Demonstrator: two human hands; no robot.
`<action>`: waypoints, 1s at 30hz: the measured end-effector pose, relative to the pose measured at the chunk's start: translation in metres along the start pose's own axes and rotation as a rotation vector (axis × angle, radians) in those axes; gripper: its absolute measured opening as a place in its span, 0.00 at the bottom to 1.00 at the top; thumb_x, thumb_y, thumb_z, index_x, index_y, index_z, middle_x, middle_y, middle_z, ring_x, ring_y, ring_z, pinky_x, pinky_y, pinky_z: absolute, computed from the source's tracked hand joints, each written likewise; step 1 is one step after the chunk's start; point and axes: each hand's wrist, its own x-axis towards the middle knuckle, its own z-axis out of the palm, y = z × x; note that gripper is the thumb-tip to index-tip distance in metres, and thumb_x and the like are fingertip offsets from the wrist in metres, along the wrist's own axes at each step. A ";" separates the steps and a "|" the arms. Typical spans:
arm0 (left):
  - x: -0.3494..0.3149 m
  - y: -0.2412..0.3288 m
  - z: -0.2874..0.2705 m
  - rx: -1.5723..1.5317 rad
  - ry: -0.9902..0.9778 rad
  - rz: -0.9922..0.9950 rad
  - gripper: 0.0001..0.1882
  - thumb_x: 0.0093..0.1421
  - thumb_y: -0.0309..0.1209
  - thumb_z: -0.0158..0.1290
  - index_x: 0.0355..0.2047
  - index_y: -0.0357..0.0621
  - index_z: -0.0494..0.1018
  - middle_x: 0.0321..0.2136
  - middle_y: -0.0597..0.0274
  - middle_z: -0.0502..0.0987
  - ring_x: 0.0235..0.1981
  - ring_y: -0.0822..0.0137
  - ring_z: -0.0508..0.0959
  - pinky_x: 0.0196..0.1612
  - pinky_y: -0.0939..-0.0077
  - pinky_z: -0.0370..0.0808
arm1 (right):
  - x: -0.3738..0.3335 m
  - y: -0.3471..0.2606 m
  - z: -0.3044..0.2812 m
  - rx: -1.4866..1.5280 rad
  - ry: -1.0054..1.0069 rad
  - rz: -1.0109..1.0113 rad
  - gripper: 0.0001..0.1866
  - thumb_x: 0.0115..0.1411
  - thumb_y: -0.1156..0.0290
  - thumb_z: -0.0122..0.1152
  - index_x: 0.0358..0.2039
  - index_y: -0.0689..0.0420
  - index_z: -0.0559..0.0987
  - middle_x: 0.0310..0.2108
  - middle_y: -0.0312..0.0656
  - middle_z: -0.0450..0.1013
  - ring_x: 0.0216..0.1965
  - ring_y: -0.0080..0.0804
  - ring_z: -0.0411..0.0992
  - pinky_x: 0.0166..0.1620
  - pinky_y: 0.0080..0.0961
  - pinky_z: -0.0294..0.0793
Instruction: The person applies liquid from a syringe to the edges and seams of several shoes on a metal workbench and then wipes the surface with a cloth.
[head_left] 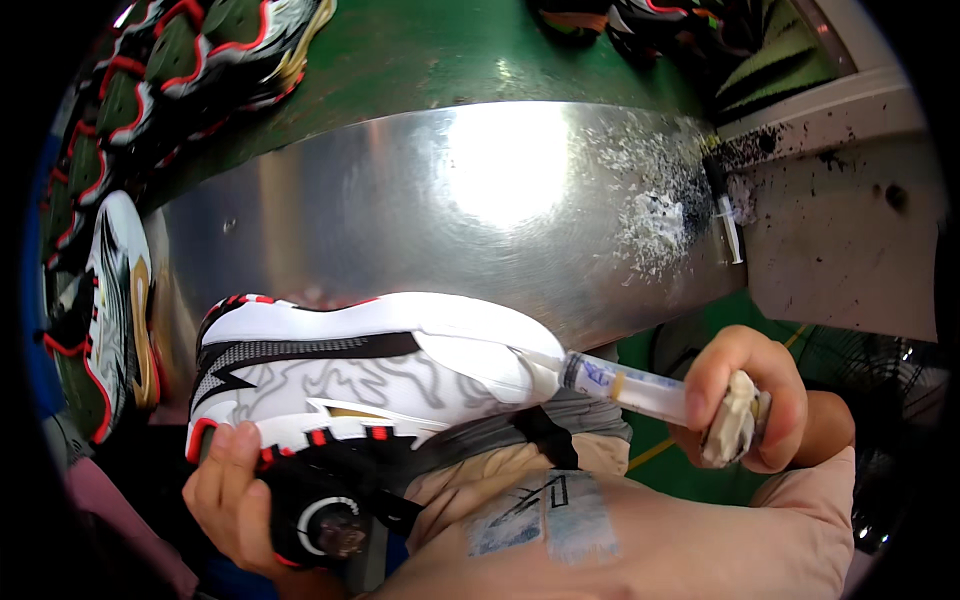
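A white sneaker (300, 375) with black and red trim and grey swirl lines lies on its side in front of me, sole edge facing the metal top. My left hand (235, 490) grips its heel and collar at the lower left; part of that hand is behind the shoe. In my right hand (765, 390) is a clear plastic syringe (640, 392), fingers wrapped round its rear end. Its front end meets the toe of the sneaker near the sole edge; the very tip cannot be made out. A whitish lump (738, 420) covers the syringe's rear, between my fingers.
A shiny metal work plate (350, 210) spans the middle, with white crumbs and dark stains at its right. A second syringe (729, 225) lies at its right edge. Rows of sneakers (230, 50) fill the left, with one sneaker (128, 300) close by. More shoes (640, 25) sit far right.
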 end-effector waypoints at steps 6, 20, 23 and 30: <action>0.069 -0.027 -0.006 0.043 -0.157 0.156 0.26 0.56 0.37 0.61 0.48 0.37 0.64 0.43 0.45 0.78 0.43 0.46 0.79 0.47 0.61 0.76 | 0.010 0.042 -0.022 0.404 0.052 -0.044 0.39 0.61 0.38 0.47 0.51 0.66 0.65 0.29 0.37 0.67 0.23 0.13 0.58 0.25 0.11 0.56; 0.135 0.000 0.000 0.226 -0.550 -0.030 0.49 0.26 0.66 0.67 0.37 0.36 0.71 0.25 0.57 0.75 0.26 0.52 0.76 0.31 0.64 0.69 | 0.018 0.083 -0.042 0.612 0.144 -0.113 0.39 0.59 0.38 0.49 0.54 0.62 0.65 0.37 0.36 0.70 0.32 0.14 0.65 0.34 0.13 0.66; 0.136 0.007 0.005 0.071 -0.519 -0.151 0.46 0.29 0.61 0.71 0.36 0.35 0.70 0.21 0.58 0.76 0.23 0.59 0.79 0.29 0.72 0.73 | 0.018 0.086 -0.038 0.578 0.136 -0.212 0.34 0.63 0.43 0.50 0.53 0.63 0.66 0.39 0.37 0.70 0.36 0.16 0.67 0.40 0.15 0.69; 0.213 -0.047 0.059 -0.325 -0.382 -0.421 0.32 0.45 0.42 0.68 0.43 0.30 0.72 0.35 0.53 0.80 0.35 0.63 0.79 0.45 0.66 0.73 | 0.025 0.070 -0.072 -0.230 0.338 -0.622 0.22 0.64 0.56 0.57 0.50 0.59 0.68 0.35 0.40 0.74 0.32 0.22 0.71 0.34 0.20 0.71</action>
